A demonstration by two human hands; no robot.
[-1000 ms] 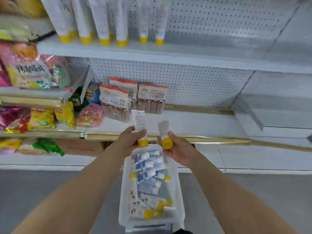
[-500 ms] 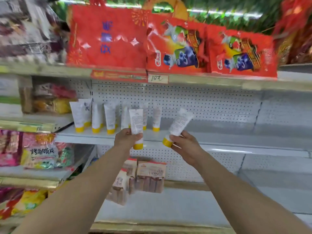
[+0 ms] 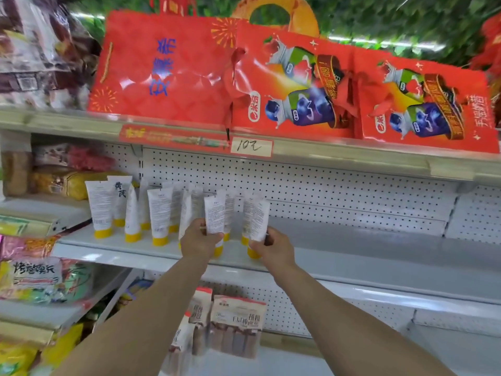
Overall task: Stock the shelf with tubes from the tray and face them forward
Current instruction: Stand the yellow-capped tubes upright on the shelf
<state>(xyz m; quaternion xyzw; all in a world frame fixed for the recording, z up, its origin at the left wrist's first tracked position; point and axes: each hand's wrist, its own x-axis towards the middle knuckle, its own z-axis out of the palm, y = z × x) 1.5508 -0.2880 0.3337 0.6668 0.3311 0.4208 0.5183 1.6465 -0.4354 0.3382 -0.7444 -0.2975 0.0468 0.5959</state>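
We see the left hand [image 3: 199, 240] clamped on a white tube [image 3: 214, 218] with a yellow cap, upright, cap down at the near edge of the white shelf [image 3: 352, 256]. The right hand [image 3: 273, 246] grips a second white tube [image 3: 256, 221] just to its right, tilted slightly. Standing tubes [image 3: 130, 210] fill the shelf's left part; their far ranks look blurred. Red gift bags [image 3: 271, 82] sit above.

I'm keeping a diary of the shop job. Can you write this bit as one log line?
step: placing tubes | left hand: holds left tube | right hand: holds right tube | shelf: both caps down at front edge
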